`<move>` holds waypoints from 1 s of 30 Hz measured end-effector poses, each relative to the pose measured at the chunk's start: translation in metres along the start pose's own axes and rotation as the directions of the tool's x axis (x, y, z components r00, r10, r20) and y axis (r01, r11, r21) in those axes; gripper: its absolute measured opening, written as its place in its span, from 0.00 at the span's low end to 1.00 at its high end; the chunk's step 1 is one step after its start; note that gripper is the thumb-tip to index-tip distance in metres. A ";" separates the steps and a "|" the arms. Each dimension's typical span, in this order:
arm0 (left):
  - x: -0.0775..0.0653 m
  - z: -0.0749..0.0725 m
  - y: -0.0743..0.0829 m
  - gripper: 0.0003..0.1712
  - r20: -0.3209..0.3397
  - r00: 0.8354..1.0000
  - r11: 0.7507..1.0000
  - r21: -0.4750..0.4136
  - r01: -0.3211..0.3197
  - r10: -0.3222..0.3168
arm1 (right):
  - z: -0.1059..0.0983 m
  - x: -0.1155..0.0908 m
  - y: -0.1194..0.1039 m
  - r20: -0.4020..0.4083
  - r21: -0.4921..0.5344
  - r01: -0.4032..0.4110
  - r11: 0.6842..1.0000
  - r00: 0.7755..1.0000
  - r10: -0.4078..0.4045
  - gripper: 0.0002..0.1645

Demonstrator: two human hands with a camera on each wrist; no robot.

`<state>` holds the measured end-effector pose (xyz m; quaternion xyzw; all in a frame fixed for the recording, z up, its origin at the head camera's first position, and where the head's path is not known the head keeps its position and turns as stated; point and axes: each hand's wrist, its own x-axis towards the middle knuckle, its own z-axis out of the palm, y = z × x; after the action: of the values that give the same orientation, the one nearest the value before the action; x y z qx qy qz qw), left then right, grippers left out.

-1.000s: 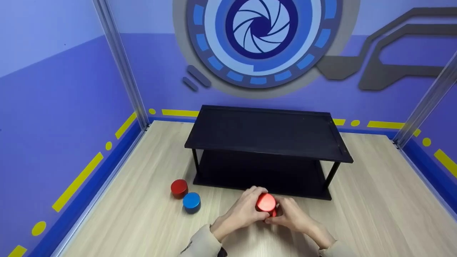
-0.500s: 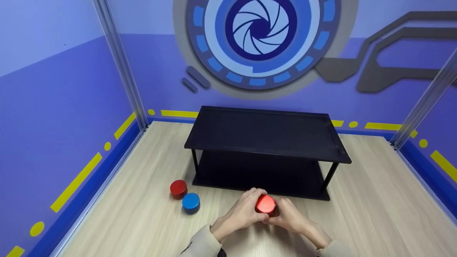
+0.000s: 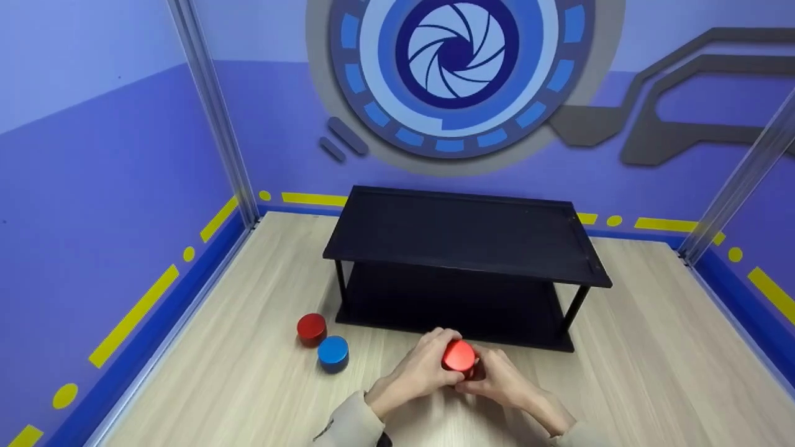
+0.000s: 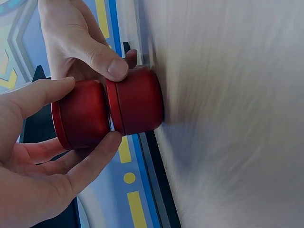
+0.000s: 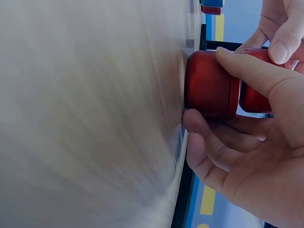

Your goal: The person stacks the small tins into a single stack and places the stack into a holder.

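Observation:
Two round red lidded tins stand one over the other in front of the black rack. My left hand (image 3: 423, 366) grips the upper red tin (image 4: 83, 114), thumb and fingers on opposite sides of it. The lower red tin (image 5: 211, 85) sits on the table, held between the thumb and fingers of my right hand (image 3: 502, 377). Only a thin gap shows between the tins in the wrist views. From the head view the upper tin's bright lid (image 3: 459, 356) hides most of the lower one.
Left of my hands, another red tin (image 3: 311, 329) and a blue tin (image 3: 333, 354) stand close together on the wooden table (image 3: 261, 385). Behind them is a black two-tier rack (image 3: 466, 233). Printed walls (image 3: 112, 217) with metal corner posts enclose the table.
Both hands and the upper red tin have shifted very slightly left. The grips stay the same, and the loose red and blue tins have not moved.

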<state>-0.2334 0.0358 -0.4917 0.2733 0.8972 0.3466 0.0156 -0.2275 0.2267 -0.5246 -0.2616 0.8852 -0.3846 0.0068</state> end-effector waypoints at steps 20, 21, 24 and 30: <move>0.004 0.003 0.000 0.34 0.019 0.999 0.999 -0.004 0.041 -0.041 | 0.000 0.001 0.002 0.029 0.025 -0.024 0.999 0.999 0.023 0.21; 0.004 0.003 0.000 0.34 0.017 0.999 0.999 -0.001 0.040 -0.040 | 0.000 0.001 0.002 0.030 0.026 -0.030 0.999 0.999 0.029 0.22; 0.004 0.003 0.000 0.34 0.013 0.999 0.999 0.007 0.033 -0.034 | 0.000 0.000 0.002 0.012 0.003 -0.028 1.000 1.000 0.028 0.30; 0.003 0.003 -0.001 0.35 0.011 1.000 1.000 0.021 0.022 -0.022 | 0.000 -0.001 0.002 -0.033 -0.034 -0.003 0.999 0.999 0.002 0.38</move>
<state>-0.2358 0.0387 -0.4946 0.2656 0.9035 0.3356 0.0217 -0.2277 0.2284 -0.5256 -0.2541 0.8921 -0.3735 -0.0119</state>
